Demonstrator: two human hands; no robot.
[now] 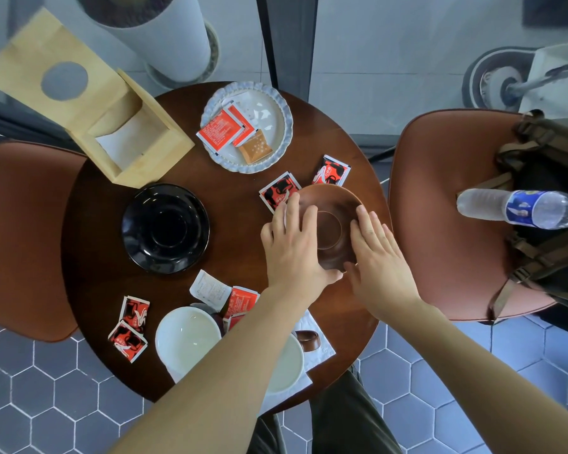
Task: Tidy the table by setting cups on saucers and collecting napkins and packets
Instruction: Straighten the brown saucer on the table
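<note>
Both hands lie on the brown saucer [333, 204], at about three o'clock on the round table [230, 191]. The left hand [292, 244] grips its nine o'clock rim, fingers spread flat over the top and thumb hooked at the near edge. The right hand [379, 257] covers the three o'clock side the same way, fingers straight and close together, thumb at the near rim beside the left thumb. Whether the saucer is lifted or resting on the table I cannot tell.

Touching its far-left rim lies a red-black packet [277, 191]; a second one [331, 170] sits just beyond, at one o'clock. At twelve o'clock a white plate [276, 119] holds red and orange packets. A black saucer [165, 228] sits at nine, a wooden napkin box [118, 132] at ten. Toward six, partly under the left forearm, are a white cup [186, 337], a brown cup [309, 340] on a napkin [322, 352], and loose packets. Two more packets [130, 329] lie at seven.
</note>
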